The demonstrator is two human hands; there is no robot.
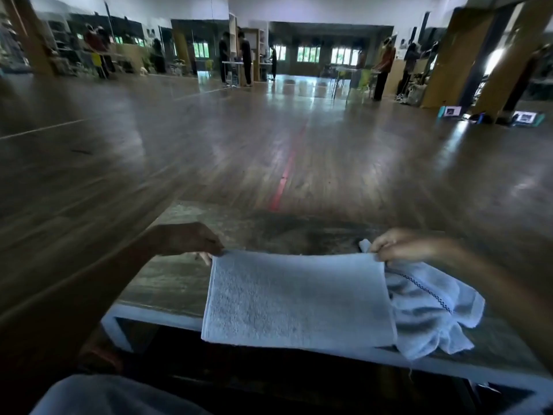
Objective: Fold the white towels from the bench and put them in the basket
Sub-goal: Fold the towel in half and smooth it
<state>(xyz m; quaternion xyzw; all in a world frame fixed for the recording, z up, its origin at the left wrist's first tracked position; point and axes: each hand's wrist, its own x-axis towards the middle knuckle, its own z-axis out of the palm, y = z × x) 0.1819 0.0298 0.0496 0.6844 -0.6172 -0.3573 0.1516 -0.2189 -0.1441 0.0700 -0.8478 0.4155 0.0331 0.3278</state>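
A white towel [296, 298] hangs flat in front of me, stretched between both hands over the wooden bench [167, 280]. My left hand [191, 239] pinches its upper left corner. My right hand [398, 245] pinches the upper right corner. To the right, partly behind the held towel, a crumpled white towel [431, 313] with a dark stitched line lies on the bench. No basket is in view.
The bench has a pale frame [125, 313] along its near edge. Beyond it stretches a wide wooden floor [269, 139] with a red line. Several people stand at tables far back. Grey cloth [113, 396] fills the lower left corner.
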